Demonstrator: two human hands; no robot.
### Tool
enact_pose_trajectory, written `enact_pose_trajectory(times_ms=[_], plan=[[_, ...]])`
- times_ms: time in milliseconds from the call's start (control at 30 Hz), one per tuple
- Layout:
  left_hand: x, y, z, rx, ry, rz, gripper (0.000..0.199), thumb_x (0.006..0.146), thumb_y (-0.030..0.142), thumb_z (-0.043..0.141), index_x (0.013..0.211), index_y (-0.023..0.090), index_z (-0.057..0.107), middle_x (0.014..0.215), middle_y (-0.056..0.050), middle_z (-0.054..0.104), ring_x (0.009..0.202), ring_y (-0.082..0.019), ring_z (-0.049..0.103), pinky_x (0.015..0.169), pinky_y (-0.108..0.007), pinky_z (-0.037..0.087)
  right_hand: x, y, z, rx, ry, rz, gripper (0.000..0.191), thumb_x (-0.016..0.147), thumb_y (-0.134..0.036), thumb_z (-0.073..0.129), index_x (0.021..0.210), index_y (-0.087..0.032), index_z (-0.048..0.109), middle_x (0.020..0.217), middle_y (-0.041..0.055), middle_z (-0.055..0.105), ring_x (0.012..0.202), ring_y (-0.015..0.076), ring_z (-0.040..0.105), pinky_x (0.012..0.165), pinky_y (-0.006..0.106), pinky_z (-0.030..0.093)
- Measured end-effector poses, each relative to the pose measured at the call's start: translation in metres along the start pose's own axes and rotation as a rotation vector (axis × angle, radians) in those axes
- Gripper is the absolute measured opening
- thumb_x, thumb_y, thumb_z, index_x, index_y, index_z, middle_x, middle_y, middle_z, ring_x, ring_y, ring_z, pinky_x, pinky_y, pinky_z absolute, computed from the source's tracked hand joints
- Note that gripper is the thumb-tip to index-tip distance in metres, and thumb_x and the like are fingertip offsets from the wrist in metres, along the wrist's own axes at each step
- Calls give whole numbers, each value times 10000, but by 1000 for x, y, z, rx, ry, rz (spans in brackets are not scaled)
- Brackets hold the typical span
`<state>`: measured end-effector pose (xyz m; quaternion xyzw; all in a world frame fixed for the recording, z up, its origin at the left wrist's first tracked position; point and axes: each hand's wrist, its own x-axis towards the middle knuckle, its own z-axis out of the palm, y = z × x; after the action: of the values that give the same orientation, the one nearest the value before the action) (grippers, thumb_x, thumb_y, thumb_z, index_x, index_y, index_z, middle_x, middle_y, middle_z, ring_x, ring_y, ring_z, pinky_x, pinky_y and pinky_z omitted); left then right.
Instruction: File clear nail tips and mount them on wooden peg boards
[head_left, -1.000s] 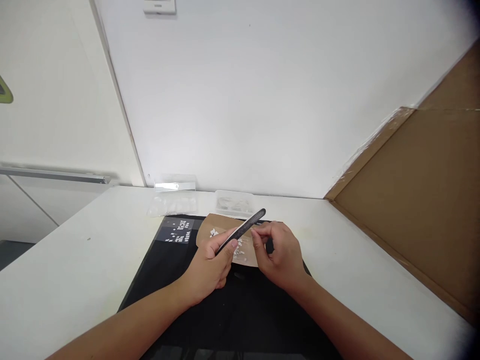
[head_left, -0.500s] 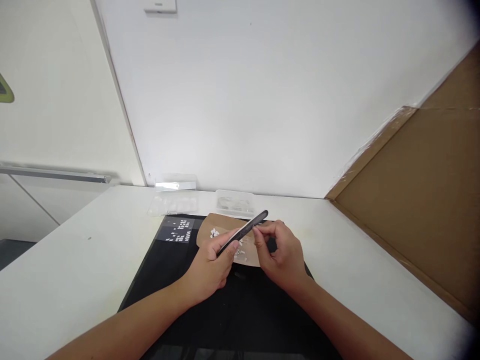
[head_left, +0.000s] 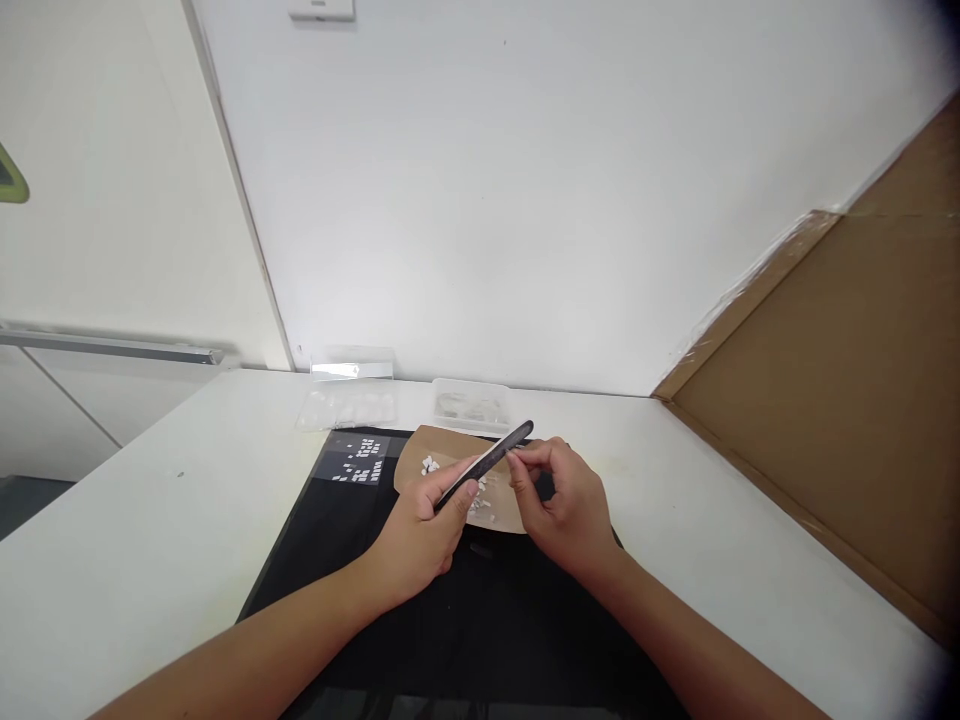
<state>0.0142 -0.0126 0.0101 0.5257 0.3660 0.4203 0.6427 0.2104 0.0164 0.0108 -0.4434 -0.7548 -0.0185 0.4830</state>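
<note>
Between its thumb and fingers my left hand [head_left: 424, 525] grips a long dark strip-like object [head_left: 501, 450], tilted up toward the right, with a pale edge along its upper side. My right hand [head_left: 562, 500] is closed in a pinch beside that object's right part; whatever its fingertips hold is too small to make out. Under both hands lies a tan sheet [head_left: 416, 455] with small white pieces [head_left: 429, 465] scattered on it. A dark card [head_left: 330, 465] bearing rows of small white pieces lies left of the sheet.
A black mat [head_left: 480, 630] covers the middle of the white table [head_left: 135, 540]. Behind it are a clear plastic tray [head_left: 345, 408] and a shallow clear box [head_left: 471, 403]. Brown cardboard [head_left: 832, 400] leans at the right, and a white wall rises behind.
</note>
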Motion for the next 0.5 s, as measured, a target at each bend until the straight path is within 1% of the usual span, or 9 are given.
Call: enact_pose_trajectory(times_ms=[33, 100, 233, 300, 400, 500], plan=[[0, 0, 0, -1, 0, -2, 676, 1000, 556, 587, 1577, 229, 459, 494, 120, 289, 385, -53, 242, 352, -140, 277, 1, 1, 0, 2, 8, 4, 105, 992, -273, 607, 899, -234, 578, 757, -14, 647, 665, 162, 602, 686, 331, 435], [0, 0, 0, 10, -1, 1, 678, 1001, 558, 585, 1577, 223, 459, 486, 118, 303, 386, -54, 248, 353, -140, 279, 1, 0, -1, 24, -24, -33, 108, 997, -264, 598, 896, -234, 573, 737, -19, 638, 657, 162, 600, 694, 333, 438], [-1, 1, -1, 44, -11, 32, 659, 1005, 564, 578, 1557, 213, 493, 492, 104, 350, 389, -50, 266, 359, -142, 289, -1, -9, -2, 84, -193, -186, 109, 987, -225, 593, 884, -231, 556, 748, -20, 671, 672, 159, 616, 729, 338, 442], [-1, 1, -1, 48, -13, 38, 660, 1005, 564, 577, 1556, 211, 494, 499, 100, 364, 391, -48, 271, 359, -142, 291, -2, -11, -2, 75, -218, -191, 101, 981, -222, 597, 889, -229, 555, 753, -23, 680, 668, 159, 619, 728, 339, 440], [0, 0, 0, 43, -2, 28, 664, 1008, 561, 575, 1568, 216, 478, 492, 102, 361, 386, -47, 263, 353, -140, 287, -1, -5, -1, 14, -139, -106, 102, 984, -255, 603, 889, -233, 572, 719, -27, 647, 633, 163, 599, 705, 341, 438], [0, -2, 0, 42, 2, 13, 663, 1010, 552, 576, 1576, 225, 465, 482, 106, 349, 380, -49, 258, 348, -138, 285, 1, 4, -1, -15, -29, -16, 103, 989, -279, 606, 899, -237, 578, 764, -7, 648, 657, 176, 607, 677, 337, 440]])
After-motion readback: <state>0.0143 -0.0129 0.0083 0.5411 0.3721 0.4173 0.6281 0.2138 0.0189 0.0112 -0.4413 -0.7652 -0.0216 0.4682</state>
